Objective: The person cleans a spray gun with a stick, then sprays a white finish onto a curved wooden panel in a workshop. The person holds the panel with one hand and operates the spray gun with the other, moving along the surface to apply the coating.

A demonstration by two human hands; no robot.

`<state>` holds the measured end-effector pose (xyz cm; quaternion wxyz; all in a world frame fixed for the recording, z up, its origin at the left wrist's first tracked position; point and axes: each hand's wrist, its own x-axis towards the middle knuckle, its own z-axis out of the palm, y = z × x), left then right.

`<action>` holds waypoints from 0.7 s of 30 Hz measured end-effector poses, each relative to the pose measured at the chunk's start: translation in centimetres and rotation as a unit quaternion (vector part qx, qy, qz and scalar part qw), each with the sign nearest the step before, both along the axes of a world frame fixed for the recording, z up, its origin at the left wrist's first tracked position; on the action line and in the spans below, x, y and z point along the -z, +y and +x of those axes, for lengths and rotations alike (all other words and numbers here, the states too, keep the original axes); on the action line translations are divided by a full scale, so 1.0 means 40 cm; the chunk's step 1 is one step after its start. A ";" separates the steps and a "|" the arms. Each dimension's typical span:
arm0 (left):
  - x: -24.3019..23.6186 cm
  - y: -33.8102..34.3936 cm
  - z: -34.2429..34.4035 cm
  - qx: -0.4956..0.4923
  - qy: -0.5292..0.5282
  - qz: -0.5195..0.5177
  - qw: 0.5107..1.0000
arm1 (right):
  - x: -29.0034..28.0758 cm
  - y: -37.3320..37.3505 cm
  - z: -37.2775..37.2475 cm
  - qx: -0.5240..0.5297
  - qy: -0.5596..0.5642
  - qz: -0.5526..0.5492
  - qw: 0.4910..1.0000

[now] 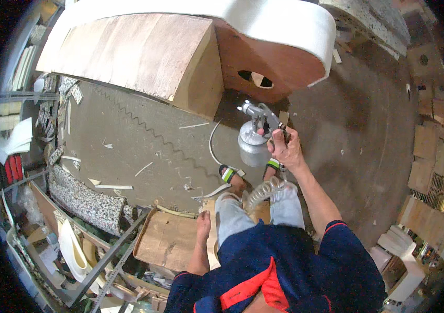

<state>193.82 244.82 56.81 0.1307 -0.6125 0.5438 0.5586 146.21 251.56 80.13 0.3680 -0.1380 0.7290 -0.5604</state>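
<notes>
My right hand (286, 147) is wrapped round the handle of a silver spray gun (256, 138) with a round metal cup below it. The gun's nozzle points up and left, toward a plywood furniture frame (133, 52), without touching it. White padding (290, 21) covers the frame's top and curved end, and an oval hole (256, 79) is cut in its brown end panel. A clear coiled hose (269, 193) hangs below my right hand, across my legs. My left hand (204, 225) hangs low beside my left leg, fingers curled, with nothing visible in it.
Foam strips and offcuts (115, 187) lie on the floor. A speckled foam roll (84, 201), a metal rack (110, 255) and a cardboard box (164, 237) stand on the left. Cardboard and boards (425, 138) line the right side. The coiled hose also trails across the floor.
</notes>
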 end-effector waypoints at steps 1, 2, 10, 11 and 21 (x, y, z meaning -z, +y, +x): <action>0.012 0.016 -0.036 0.026 0.019 -0.060 0.998 | 0.007 -0.021 -0.006 0.017 0.005 -0.048 0.999; 0.031 0.026 -0.087 0.009 0.021 -0.023 0.999 | 0.011 -0.042 -0.015 0.027 0.019 -0.084 0.996; 0.018 0.268 -0.355 0.226 -0.174 -0.034 0.958 | 0.037 -0.205 -0.193 0.008 0.069 -0.173 0.982; 0.013 0.284 -0.367 0.210 -0.189 -0.032 0.959 | 0.042 -0.217 -0.210 0.015 0.062 -0.180 0.982; 0.032 0.396 -0.443 0.179 -0.245 -0.035 0.952 | 0.085 -0.262 -0.315 0.025 -0.047 -0.204 0.978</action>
